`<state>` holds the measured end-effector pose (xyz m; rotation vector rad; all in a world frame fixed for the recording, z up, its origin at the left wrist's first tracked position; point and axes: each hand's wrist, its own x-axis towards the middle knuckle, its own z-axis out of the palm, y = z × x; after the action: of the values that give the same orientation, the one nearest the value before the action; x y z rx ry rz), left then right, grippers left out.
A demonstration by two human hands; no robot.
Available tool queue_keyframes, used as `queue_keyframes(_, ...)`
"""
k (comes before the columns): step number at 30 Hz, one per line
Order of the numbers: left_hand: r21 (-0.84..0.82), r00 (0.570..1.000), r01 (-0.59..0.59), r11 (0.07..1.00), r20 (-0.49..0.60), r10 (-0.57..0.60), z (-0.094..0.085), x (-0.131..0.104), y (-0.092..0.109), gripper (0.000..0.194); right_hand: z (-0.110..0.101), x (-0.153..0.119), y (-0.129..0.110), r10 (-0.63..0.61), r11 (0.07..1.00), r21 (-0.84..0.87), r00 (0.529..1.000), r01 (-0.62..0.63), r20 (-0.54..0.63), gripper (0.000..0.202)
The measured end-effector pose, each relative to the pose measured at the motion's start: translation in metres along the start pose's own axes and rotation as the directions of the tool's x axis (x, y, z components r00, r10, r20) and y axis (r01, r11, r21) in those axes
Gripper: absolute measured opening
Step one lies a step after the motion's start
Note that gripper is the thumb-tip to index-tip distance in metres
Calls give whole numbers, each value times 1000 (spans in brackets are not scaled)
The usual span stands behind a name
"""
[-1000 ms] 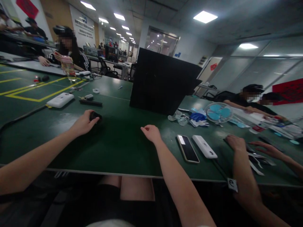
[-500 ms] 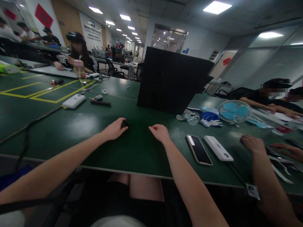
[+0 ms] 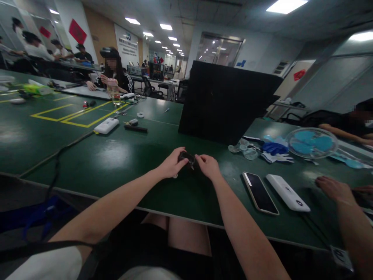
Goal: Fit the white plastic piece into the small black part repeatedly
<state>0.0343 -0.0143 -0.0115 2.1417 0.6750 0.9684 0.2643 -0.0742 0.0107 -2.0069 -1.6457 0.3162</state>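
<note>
A small black object [image 3: 186, 157] is gripped in my left hand [image 3: 171, 163], thumb on its near side and fingers behind. Its exact kind is too dark and small to tell. A small shiny bit shows at its right end, where the pinched fingertips of my right hand [image 3: 209, 165] meet it. Both hands are just above the green table [image 3: 140, 155], close to its front edge. Below my left palm a small pale round thing [image 3: 175, 175] peeks out, partly hidden.
A large black panel [image 3: 224, 103] stands behind my hands. To the right lie a phone [image 3: 260, 193], a white power bank [image 3: 287, 192], gloves [image 3: 275, 149] and a fan [image 3: 311, 142]; a co-worker's hand [image 3: 335, 189] rests beyond. Leftward are another white device [image 3: 106, 126] and a black bar [image 3: 135, 128].
My hands have come together, and my right fingertips now meet the black object in my left hand. The view has swung left, so the scene sits further right.
</note>
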Motion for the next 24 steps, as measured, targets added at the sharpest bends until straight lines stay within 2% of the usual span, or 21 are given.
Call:
queue_keyframes(2, -65, 981, 92, 994, -167, -102, -21, -2, -10, 46, -1, -6, -6, -104, 994, 19, 994, 104, 18, 45)
queue_keyframes(5, -95, 882, 269, 958, -375, -285, -48, -5, -30, 46, 1, -16, -21, -304, 953, 26, 950, 303, 63, 48)
queue_keyframes(7, -81, 837, 360, 929, -412, -360, -58, -6, -39, 48, 6, -23, -33, -400, 916, 12, 909, 401, 116, 56)
queue_keyframes(8, -65, 834, 385, 921, -402, -377, -59, -7, -41, 49, 8, -25, -38, -428, 902, 0, 892, 432, 147, 59)
queue_keyframes(12, 43, 891, 368, 929, -303, -339, -51, -6, -31, 51, 19, -32, -53, -489, 859, -45, 844, 510, 219, 64)
queue_keyframes(16, 217, 940, 305, 927, -222, -257, -45, -8, -16, 51, 27, -33, -54, -566, 806, -21, 781, 592, 263, 41)
queue_keyframes(19, 319, 956, 275, 907, -187, -224, -49, -10, -13, 51, 30, -32, -54, -539, 830, 13, 797, 557, 274, 27)
queue_keyframes(24, 385, 968, 250, 888, -112, -224, -55, -11, -13, 50, 29, -26, -51, -442, 896, 95, 860, 433, 256, 21)
